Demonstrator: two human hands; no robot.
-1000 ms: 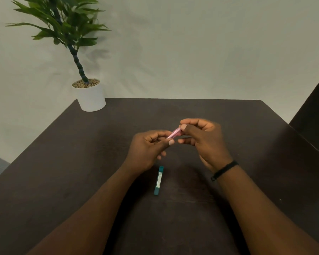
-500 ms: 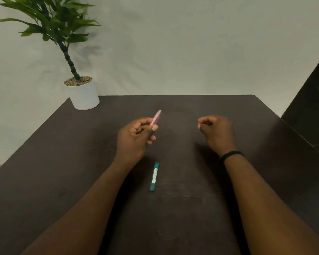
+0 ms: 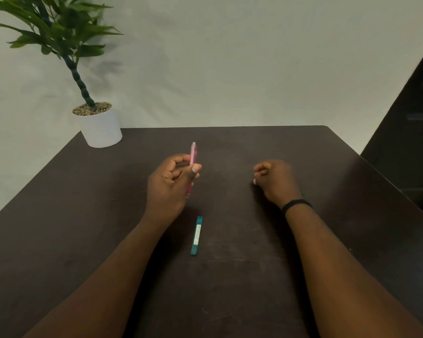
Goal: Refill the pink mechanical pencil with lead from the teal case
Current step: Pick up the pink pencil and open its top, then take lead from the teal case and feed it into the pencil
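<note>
Since a second ago your hands have come apart: they were joined over the pink mechanical pencil (image 3: 193,158), working at its end, and now your right hand (image 3: 275,182) has drawn off to the right while your left hand (image 3: 169,186) has swung the pencil from a slant to nearly upright. That split suggests you have pulled the cap or eraser free, so the barrel may now be open for lead; your right hand is curled into a loose fist with its knuckles near the bench (image 3: 303,147), and whether it holds a small part inside you cannot tell from here. Your left fingers (image 3: 181,158) are closed around the pencil's lower half, thumb pressed against the barrel, with the pale top end standing clear above them. The pencil is a slim, smooth, translucent pink plastic tube. The teal case (image 3: 196,235) lies untouched, flat on the bench between your forearms, just below your left hand: a narrow, flat-sided plastic stick with a light printed label along its face. The bench is dark, matt wood with faint scuffs. The next step is probably to free your right hand and take up the case
</note>
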